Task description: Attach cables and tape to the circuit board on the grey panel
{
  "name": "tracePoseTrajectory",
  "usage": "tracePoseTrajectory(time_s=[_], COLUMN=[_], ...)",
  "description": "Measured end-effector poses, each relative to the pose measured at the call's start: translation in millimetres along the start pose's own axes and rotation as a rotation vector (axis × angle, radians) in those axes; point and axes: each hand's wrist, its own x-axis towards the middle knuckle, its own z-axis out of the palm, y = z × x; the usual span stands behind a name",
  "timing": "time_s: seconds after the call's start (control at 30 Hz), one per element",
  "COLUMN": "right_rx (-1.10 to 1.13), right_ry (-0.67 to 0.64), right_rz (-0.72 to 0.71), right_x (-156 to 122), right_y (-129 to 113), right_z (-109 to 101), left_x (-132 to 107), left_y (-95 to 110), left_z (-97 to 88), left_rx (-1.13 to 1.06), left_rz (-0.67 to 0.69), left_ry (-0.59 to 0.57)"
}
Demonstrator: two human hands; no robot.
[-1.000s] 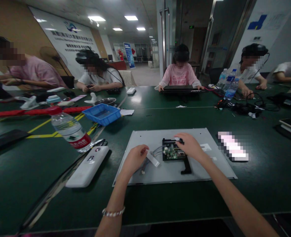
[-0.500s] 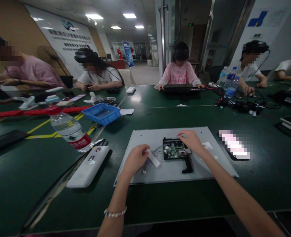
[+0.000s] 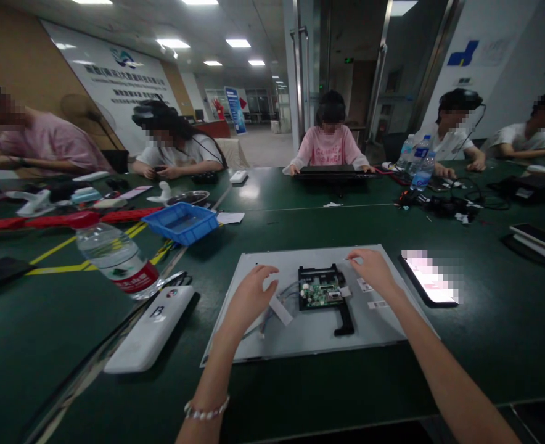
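A grey metal panel [image 3: 249, 271] lies flat on the table, with a green circuit board [image 3: 321, 295] in a black plastic bracket [image 3: 345, 320] on it. My left hand [image 3: 249, 300] hovers over the panel's left side, thumb and fingers apart. Just below its thumb is a white strip [image 3: 281, 311], lying across thin grey cables [image 3: 267, 317] that run to the board. At the bracket's upper right, my right hand [image 3: 375, 269] has its fingertips pinched together; what they hold, if anything, is too small to name. White labels [image 3: 378, 304] show on the panel beneath that wrist.
Left of the panel are a white power bank [image 3: 152, 330], a water bottle [image 3: 119, 262] and a blue tray [image 3: 182, 231]. A lit phone [image 3: 427, 277] lies to the right. Several people sit around the table; one opposite holds a dark flat panel [image 3: 330, 172].
My left fingers have opened and come away from the white strip. My right hand has shifted slightly right, off the bracket's top edge. The view has tilted and shifted a little.
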Motion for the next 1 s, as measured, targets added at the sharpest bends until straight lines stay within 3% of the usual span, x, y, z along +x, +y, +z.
tracePoseTrajectory(time_s=[0.13,0.23,0.33,0.5,0.73,0.87,1.0], right_rx=[-0.023,-0.050,-0.060,-0.068,-0.151,-0.045,0.036], right_ry=[-0.040,-0.047,-0.068,-0.125,-0.216,-0.284,-0.207], right_rz=[-0.004,-0.012,-0.021,-0.006,0.023,0.015,0.066], right_x=[-2,-4,-4,-5,-11,-10,-5], right_y=[-4,-8,-12,-17,-26,-28,-12], right_z=[-1,-2,-5,-7,-2,-4,-9], left_x=[29,43,44,34,33,34,35], left_y=[38,64,75,67,57,54,54], left_z=[7.5,32.1,59.9,81.9,87.7,89.9,89.4], left_rx=[0.055,0.081,0.115,0.127,0.112,0.095,0.107], left_rz=[0.114,0.233,0.323,0.375,0.405,0.421,0.414], left_ry=[-0.024,-0.146,-0.211,-0.154,-0.154,-0.149,-0.148])
